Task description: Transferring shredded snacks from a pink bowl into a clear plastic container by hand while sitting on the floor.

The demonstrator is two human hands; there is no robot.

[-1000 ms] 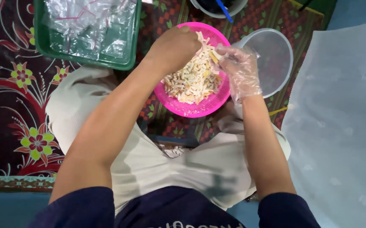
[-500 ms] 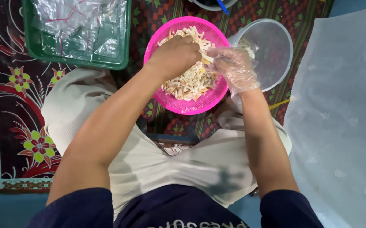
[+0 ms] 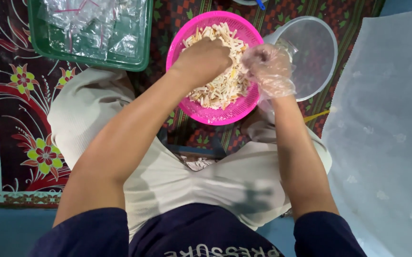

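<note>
- Tray (image 3: 145,45), green, at 11 o'clock from the basket: holds a heap of clear plastic bags (image 3: 92,21) with red strips. It rests on the patterned mat (image 3: 20,95), well apart from both hands.
- Left hand (image 3: 205,59), bare, lies knuckles-up over the basket's middle, on top of the sticks. Fingers are curled together and downward into the pile; whether they clamp any sticks cannot be told, since the palm hides them.
- Basket (image 3: 201,112), pink, slotted, round, sits on the mat just beyond the knees. It holds the sticks (image 3: 225,88): a loose pile of pale, short snack sticks, long axes pointing every way, none lined up.
- Sticks lie directly under the left fingers; from the right hand they lie at about 8 o'clock, just beside it. The left hand is the nearer.
- Right hand (image 3: 268,71), in a clear thin glove, hovers over the basket's 3 o'clock rim. Fingers are bunched together in a loose fist; contents, if any, cannot be told through the crinkled film.
- Bowl (image 3: 322,47), clear plastic, at 2 o'clock from the basket, rims touching or nearly so. Apparently nothing in it.
- White sheet (image 3: 386,143) covers the floor at far right.
</note>
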